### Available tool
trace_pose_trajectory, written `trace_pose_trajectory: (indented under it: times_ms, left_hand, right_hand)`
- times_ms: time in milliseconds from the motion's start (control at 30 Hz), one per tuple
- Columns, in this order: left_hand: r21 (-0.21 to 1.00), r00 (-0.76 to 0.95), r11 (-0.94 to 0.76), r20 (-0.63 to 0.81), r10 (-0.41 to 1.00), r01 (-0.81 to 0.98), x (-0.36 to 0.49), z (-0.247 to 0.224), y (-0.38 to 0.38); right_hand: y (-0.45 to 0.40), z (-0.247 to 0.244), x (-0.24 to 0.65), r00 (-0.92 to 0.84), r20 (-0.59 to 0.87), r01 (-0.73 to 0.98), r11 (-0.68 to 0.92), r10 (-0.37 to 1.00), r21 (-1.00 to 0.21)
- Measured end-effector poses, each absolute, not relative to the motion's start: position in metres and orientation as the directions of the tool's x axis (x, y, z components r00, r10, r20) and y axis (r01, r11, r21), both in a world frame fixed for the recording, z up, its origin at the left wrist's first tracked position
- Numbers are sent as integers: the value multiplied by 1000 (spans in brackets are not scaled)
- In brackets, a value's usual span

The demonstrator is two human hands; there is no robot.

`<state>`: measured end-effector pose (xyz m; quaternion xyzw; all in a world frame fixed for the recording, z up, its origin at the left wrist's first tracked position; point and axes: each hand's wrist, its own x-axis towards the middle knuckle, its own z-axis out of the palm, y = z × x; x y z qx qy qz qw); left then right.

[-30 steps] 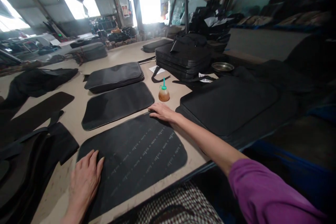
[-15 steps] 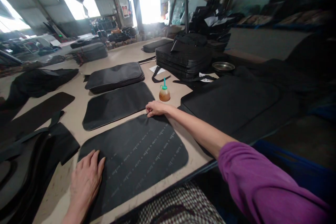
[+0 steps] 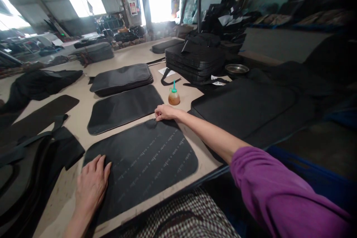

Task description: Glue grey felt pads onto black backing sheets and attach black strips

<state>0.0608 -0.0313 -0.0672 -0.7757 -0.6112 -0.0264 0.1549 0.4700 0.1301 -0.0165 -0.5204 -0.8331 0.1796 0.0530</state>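
Observation:
A black panel with rows of pale printed lettering lies flat on the tan table in front of me. My left hand rests on its left edge, fingers spread. At the panel's far edge my right hand is closed, pinching the edge. Just beyond the right hand stands a small bottle of amber liquid with a green spout. A plain black panel lies behind the printed one, and a stack of dark panels is farther back.
Large black pieces cover the table's right side. Behind them are a tall stack of black panels and a round metal dish. Black straps and cut pieces lie at the left.
The view has shifted slightly, so the table items sit a little higher. Both hands keep their places on the printed panel, and its far edge looks less puckered at my right hand.

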Motion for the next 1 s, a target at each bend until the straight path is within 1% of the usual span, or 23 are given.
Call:
trace_pose_trajectory:
  times_ms: [100,200,433,600,767,867,1000]
  left_hand:
    - [-209,241,-194,231,943,958,61,-68,-31]
    - [-216,247,-198,235,940,956,61,-68,-31]
    - [-202,238,-191,243,940,961,65,-65,-33]
    - [-174,220,-183,232,947,968,65,-64,-33]
    - [-179,232,-192,236,944,965,65,-64,-34]
    - [-187,240,-197,243,940,962,64,-66,-33]
    - [-187,234,-190,253,939,964,61,-70,-32]
  right_hand:
    - [124,-20,472,-461,-29,842,426,887,-331]
    - [120,-23,473,-479,-11,836,452,878,-312]
    - [125,-17,468,-453,-83,865,415,888,-282]
    - [129,-12,464,-427,-147,879,371,892,-300]
    - [129,-10,464,-425,-159,876,361,891,-320]
    - [125,-11,467,-439,-124,865,382,890,-325]
    - [118,-14,477,-445,-2,848,421,895,-323]
